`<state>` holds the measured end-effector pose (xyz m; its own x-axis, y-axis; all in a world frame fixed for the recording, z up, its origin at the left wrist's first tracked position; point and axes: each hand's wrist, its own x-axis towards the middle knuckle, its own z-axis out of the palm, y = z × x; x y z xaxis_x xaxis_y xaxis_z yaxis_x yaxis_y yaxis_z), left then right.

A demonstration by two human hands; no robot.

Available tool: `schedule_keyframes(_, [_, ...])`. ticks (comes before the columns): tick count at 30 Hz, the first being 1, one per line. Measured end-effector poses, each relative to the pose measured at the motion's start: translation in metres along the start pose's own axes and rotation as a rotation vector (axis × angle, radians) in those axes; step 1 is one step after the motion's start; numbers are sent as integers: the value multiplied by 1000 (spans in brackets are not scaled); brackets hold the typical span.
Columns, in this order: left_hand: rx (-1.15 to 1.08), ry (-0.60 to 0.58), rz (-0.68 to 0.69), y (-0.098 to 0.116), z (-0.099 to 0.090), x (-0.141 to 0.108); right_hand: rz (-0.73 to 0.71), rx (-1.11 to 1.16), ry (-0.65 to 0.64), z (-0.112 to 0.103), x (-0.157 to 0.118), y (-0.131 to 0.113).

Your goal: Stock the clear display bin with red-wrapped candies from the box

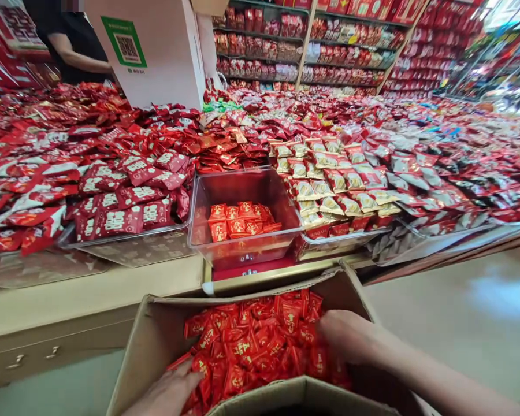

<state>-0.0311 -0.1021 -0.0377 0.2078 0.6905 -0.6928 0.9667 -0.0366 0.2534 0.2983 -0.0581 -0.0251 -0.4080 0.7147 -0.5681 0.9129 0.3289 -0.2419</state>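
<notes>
A cardboard box stands open at the front, filled with small red candy packets printed in gold. My left hand reaches into its left side, thumb and fingers apart and resting against the packets. On the right side of the box, my right hand is down at the heap; its fingers are blurred and partly hidden among the packets. Just beyond the box sits a clear plastic bin with a low pile of similar red packets in it.
Bins of dark red packets and cream-and-gold packets flank the clear bin. Heaped sweets cover the counter behind. A white box with a QR code sign stands at back left, near a person's arm. Stocked shelves line the back.
</notes>
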Motion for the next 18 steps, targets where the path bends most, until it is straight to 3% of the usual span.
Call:
schedule_keyframes(4, [118,56,36,6,7,11,-8,-70,75,-5,2,6])
schedule_keyframes(8, [190,90,84,25,-9,11,14,-137,32,-10,31,-18])
schedule_keyframes(13, [57,22,183,37,-15,5,86,-206,28,3,65,-45])
schedule_keyframes(18, [-111,106,217,32,-5,10,-37,-143,55,4,56,-45])
